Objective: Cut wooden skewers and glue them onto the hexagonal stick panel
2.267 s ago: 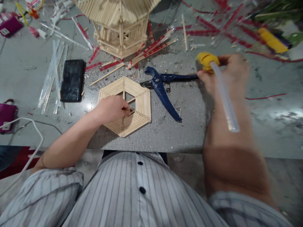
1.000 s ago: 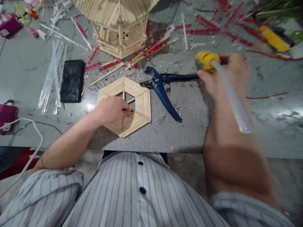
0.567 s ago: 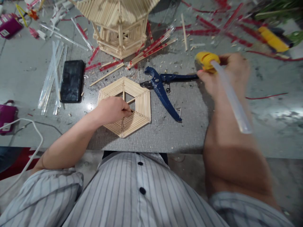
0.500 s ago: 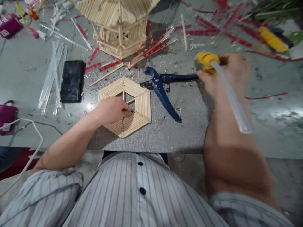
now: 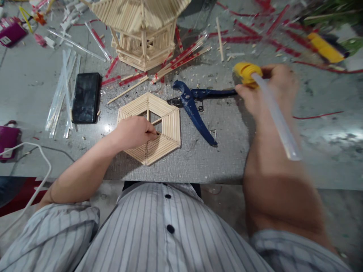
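A flat hexagon of glued wooden sticks (image 5: 167, 124) lies on the grey table (image 5: 232, 158) in front of me. My left hand (image 5: 133, 132) rests on its middle, fingers pinched on a thin stick at the central opening. My right hand (image 5: 269, 90) is closed around a yellow glue gun (image 5: 246, 72), held upright to the right. A clear glue stick (image 5: 275, 117) juts out of the gun's back toward me. Blue cutting pliers (image 5: 195, 105) lie between the hexagon and my right hand.
A tall stick-built tower (image 5: 141, 30) stands at the back. A black phone (image 5: 86, 97) and clear glue sticks (image 5: 64, 90) lie to the left. Red-wrapped sticks (image 5: 184, 56) and offcuts litter the far side. A white cable (image 5: 42, 162) hangs at the left edge.
The glue stick's free end has swung slightly to the right since the earliest frame. Both hands otherwise stay in place.
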Demonstrator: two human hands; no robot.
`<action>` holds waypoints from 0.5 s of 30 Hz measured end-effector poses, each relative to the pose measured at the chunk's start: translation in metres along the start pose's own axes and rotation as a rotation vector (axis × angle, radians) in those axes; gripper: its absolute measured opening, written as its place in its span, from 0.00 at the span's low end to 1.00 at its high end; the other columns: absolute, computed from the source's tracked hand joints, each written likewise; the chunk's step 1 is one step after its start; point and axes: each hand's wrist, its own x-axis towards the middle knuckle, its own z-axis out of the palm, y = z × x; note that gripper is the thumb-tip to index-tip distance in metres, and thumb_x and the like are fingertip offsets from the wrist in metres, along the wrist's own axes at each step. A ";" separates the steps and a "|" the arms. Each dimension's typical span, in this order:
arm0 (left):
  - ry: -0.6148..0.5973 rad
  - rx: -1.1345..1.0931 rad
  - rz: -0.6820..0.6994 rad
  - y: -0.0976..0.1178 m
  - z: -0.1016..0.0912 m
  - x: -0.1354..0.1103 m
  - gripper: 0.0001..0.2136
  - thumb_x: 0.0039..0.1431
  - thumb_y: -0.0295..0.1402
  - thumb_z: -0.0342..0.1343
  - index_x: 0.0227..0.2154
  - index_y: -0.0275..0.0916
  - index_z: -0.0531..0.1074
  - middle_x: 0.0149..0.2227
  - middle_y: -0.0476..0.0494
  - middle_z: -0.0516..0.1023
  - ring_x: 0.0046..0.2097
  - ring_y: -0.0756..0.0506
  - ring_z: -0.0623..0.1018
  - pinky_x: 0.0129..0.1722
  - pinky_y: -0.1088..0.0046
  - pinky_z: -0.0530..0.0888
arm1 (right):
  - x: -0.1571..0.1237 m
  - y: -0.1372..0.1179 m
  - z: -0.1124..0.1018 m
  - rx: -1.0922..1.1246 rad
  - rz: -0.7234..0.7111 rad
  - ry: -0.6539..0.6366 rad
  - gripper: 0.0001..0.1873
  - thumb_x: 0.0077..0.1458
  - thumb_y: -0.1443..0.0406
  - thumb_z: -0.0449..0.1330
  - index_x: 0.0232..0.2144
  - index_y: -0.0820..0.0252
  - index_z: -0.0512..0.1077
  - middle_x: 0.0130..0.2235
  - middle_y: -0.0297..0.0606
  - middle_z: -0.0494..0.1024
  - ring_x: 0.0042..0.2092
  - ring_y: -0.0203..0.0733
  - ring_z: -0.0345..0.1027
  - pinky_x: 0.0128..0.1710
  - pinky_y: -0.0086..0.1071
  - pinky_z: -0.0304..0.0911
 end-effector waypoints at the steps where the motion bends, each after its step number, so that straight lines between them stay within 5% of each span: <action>1: 0.001 0.000 -0.001 0.000 0.000 0.000 0.14 0.56 0.38 0.49 0.36 0.47 0.81 0.36 0.51 0.82 0.34 0.48 0.77 0.30 0.74 0.64 | 0.000 -0.001 0.000 0.009 -0.010 0.012 0.30 0.34 0.67 0.69 0.44 0.63 0.70 0.45 0.46 0.76 0.47 0.55 0.69 0.48 0.51 0.61; 15: -0.011 -0.001 0.001 0.001 -0.001 0.000 0.14 0.56 0.37 0.49 0.35 0.45 0.80 0.35 0.50 0.82 0.33 0.48 0.76 0.31 0.74 0.64 | -0.007 -0.035 -0.020 -0.020 0.147 -0.076 0.30 0.40 0.72 0.68 0.48 0.71 0.68 0.49 0.52 0.74 0.52 0.56 0.68 0.53 0.47 0.60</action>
